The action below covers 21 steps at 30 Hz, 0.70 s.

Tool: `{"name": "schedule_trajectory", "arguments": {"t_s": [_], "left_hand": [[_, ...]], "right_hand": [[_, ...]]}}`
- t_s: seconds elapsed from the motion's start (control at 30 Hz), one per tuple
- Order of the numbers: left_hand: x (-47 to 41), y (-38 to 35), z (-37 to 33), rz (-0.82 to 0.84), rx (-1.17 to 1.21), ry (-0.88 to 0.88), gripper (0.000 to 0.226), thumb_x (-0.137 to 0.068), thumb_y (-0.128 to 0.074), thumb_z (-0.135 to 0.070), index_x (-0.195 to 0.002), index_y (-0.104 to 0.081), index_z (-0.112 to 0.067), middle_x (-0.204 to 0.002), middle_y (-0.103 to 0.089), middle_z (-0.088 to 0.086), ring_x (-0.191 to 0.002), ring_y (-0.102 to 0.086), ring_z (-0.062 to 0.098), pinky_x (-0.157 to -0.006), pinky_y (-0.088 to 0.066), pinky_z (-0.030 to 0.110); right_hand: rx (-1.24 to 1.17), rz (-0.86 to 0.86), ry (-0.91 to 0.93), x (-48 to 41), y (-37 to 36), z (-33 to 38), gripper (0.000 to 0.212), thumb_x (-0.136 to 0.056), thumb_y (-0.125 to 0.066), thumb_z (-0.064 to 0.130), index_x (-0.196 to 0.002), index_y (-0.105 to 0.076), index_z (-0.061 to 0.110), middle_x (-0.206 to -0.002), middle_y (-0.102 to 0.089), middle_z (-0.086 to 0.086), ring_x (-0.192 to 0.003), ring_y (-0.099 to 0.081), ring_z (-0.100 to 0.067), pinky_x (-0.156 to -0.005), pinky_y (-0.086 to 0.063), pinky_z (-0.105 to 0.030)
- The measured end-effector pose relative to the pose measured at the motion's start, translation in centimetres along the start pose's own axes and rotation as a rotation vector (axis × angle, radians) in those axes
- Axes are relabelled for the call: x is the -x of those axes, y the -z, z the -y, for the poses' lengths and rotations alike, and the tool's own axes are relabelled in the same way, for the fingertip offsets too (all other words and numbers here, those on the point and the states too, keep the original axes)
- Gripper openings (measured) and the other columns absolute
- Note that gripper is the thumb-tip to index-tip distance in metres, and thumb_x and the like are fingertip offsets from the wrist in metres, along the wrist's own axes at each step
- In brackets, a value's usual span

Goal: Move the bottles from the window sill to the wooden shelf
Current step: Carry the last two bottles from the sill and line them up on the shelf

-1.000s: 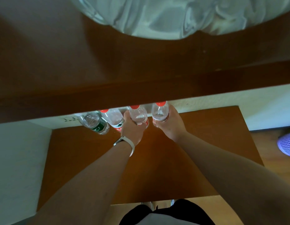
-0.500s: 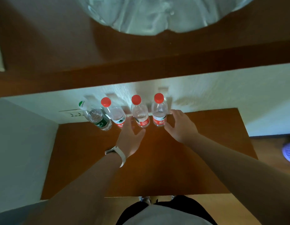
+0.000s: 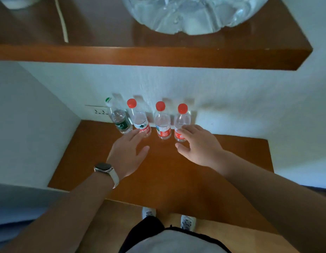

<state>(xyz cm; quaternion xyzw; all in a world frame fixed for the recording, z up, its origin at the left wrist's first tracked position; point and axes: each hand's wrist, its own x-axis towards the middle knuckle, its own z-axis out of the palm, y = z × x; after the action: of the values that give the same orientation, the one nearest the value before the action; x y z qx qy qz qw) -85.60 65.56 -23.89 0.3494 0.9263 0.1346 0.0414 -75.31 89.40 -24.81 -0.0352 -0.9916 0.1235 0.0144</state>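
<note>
— Bottles first: where do they stand?

— Four of them stand upright in a row at the back of the wooden shelf (image 3: 158, 170), against the white wall (image 3: 231, 99). From nine o'clock to three o'clock: a green-capped bottle (image 3: 119, 118), then the left red-capped bottle (image 3: 139, 119), the middle red-capped bottle (image 3: 162, 121) and the right red-capped bottle (image 3: 182, 121).

— And the hands, compared with a second ago?

— A second ago each hand was wrapped around a red-capped bottle, under the upper wooden ledge (image 3: 158, 55). Half a second ago both had let go. Now the left hand (image 3: 126, 154) is spread and holds nothing; its fingertips lie at the foot of the left red-capped bottle, and I cannot tell whether they touch it. The right hand (image 3: 200, 143) is spread too, with its fingers lying over the lower label of the right red-capped bottle, thumb apart at six o'clock of it. It grips nothing.

— What else has changed?

— The view has tipped back, so the caps, hidden or cut off before, show in full, and more of the wall lies between the ledge and the bottles. The bottles themselves have kept their order.

— Anything around them?

— A wall socket (image 3: 99, 112) sits at nine o'clock of the green-capped bottle. On the ledge at twelve o'clock rests a large clear water jug (image 3: 191, 13). A watch (image 3: 105, 169) with a pale strap is on the left wrist.
</note>
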Motion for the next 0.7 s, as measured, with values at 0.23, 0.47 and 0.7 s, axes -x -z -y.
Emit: {"name": "schedule_trajectory", "arguments": {"t_s": [0.23, 0.47, 0.7], "left_hand": [[5.0, 2.9, 0.8, 0.021, -0.110, 0.127, 0.052, -0.100, -0.038, -0.051, -0.146, -0.043, -0.028, -0.154, -0.040, -0.004, -0.142, -0.036, 0.020, -0.115, -0.029, 0.047], [10.9, 6.8, 3.7, -0.022, -0.147, 0.340, 0.055, -0.101, -0.031, -0.054, -0.152, -0.027, -0.035, -0.162, -0.022, -0.008, -0.149, -0.020, 0.017, -0.119, -0.016, 0.041], [20.4, 11.3, 9.0, -0.140, -0.139, 0.413, 0.053, -0.099, -0.038, -0.052, -0.148, -0.039, -0.032, -0.156, -0.037, -0.003, -0.143, -0.033, 0.021, -0.117, -0.023, 0.045]], "right_hand": [[0.016, 0.053, 0.161, -1.5, 1.2, 5.3, 0.055, -0.097, -0.030, 0.052, -0.138, -0.050, 0.021, -0.142, -0.051, 0.000, -0.133, -0.044, -0.025, -0.106, -0.040, -0.044], [0.058, 0.065, 0.345, -2.4, 2.7, 13.6, 0.058, -0.098, -0.027, 0.054, -0.145, -0.041, 0.024, -0.151, -0.042, 0.001, -0.140, -0.035, -0.023, -0.110, -0.033, -0.046], [0.065, 0.065, 0.499, -1.8, 3.1, 24.6, 0.056, -0.099, -0.031, 0.054, -0.147, -0.039, 0.025, -0.155, -0.036, -0.001, -0.143, -0.031, -0.025, -0.112, -0.033, -0.046]]}}
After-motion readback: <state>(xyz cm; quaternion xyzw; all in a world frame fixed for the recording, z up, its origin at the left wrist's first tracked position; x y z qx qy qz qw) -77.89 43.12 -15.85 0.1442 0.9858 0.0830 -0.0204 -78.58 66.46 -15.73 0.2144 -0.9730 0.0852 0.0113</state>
